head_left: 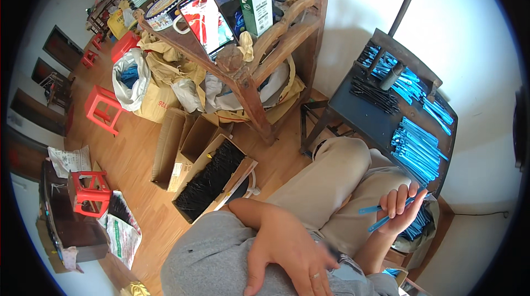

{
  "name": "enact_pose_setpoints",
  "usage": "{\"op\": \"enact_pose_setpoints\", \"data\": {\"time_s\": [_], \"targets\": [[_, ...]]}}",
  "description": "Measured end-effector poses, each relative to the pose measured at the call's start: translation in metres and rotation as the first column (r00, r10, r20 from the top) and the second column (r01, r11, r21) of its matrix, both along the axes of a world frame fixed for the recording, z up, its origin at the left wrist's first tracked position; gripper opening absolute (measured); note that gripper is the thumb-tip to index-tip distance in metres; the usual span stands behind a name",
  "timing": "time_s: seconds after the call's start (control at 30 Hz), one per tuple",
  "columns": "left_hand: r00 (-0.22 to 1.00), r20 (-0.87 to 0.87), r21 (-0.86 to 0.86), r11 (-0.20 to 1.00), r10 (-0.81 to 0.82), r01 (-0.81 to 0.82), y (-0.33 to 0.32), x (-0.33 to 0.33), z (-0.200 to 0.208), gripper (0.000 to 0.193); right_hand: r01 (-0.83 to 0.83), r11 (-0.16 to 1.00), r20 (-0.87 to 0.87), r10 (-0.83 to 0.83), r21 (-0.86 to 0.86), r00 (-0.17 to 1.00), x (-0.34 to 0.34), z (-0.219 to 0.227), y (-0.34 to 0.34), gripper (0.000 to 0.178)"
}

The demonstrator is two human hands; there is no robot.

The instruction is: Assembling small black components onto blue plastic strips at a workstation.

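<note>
My right hand (pixel 398 208) is raised at the near edge of the dark work table (pixel 353 109), its fingers closed round slim blue plastic sticks (pixel 381 223). Two stick ends show to the left of the fingers. My left hand (pixel 295 254) lies over the front of my grey shirt with its fingers stretched out and a ring on one of them. Nothing shows in it. On the table, close beyond my right hand, a pile of similar blue sticks (pixel 417 150) lies side by side. Farther back are more blue sticks (pixel 406 83) and thin black pieces (pixel 375 96).
A metal post with a cylinder (pixel 392 75) stands on the table. Below its near edge, a bag of blue sticks (pixel 417 227) sits beside me. Left of my knees is a carton of black pieces (pixel 212 177). A wooden rack (pixel 243 78) holds a propped phone (pixel 207 23).
</note>
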State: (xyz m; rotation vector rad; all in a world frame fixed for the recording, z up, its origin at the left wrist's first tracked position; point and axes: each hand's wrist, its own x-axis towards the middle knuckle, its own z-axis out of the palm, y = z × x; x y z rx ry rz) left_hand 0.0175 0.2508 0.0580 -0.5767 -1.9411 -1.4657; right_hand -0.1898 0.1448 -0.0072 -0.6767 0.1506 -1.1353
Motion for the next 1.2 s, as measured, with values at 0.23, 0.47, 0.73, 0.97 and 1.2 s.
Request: {"op": "enact_pose_setpoints", "data": {"time_s": [0.23, 0.47, 0.73, 0.97, 1.2], "targets": [[1.000, 0.013, -0.076, 0.997, -0.025, 0.026, -0.016, -0.018, -0.003, 0.095, -0.012, 1.000, 0.041, 0.013, -0.001, 0.999, -0.008, -0.005, -0.010, 0.035], [0.992, -0.122, 0.110, 0.993, -0.031, 0.044, -0.020, -0.045, -0.007, 0.097, -0.045, 0.997, 0.125, 0.038, 0.057, 0.991, -0.011, -0.011, -0.016, 0.037], [0.973, -0.116, 0.082, 0.974, -0.200, 0.211, -0.044, -0.022, -0.018, 0.101, -0.018, 0.998, 0.136, 0.010, 0.059, 0.991, -0.017, -0.009, -0.017, 0.038], [0.978, 0.018, 0.165, 0.964, 0.207, -0.207, -0.056, 0.020, -0.015, 0.040, -0.023, 0.998, 0.133, 0.016, 0.051, 0.991, -0.026, -0.001, -0.018, 0.038], [-0.051, 0.138, -0.507, 0.026, 0.989, -0.862, -0.094, 0.035, -0.016, 0.032, 0.018, 0.995, 0.092, -0.009, -0.099, 0.996, -0.044, 0.003, -0.023, 0.038]]}}
